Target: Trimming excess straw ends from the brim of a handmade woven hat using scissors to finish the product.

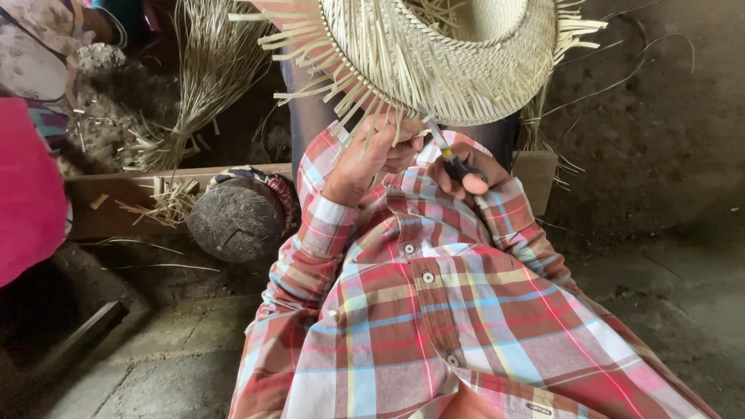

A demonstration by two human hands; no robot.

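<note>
A woven straw hat [442, 54] with loose strand ends along its brim is held up in front of me, above my plaid shirt. My left hand [371, 155] grips the brim's lower edge, fingers closed around the loose straw ends. My right hand [466, 172] holds a pair of black-handled scissors [448, 155], their blades pointing up at the brim's fringe. Both hands sit close together under the hat.
A bundle of dry straw [203, 77] leans behind a wooden plank [124, 190] at the left. A round dark wooden block [233, 217] stands beside it. Another person in pink [27, 186] sits at the far left. The floor is rough concrete.
</note>
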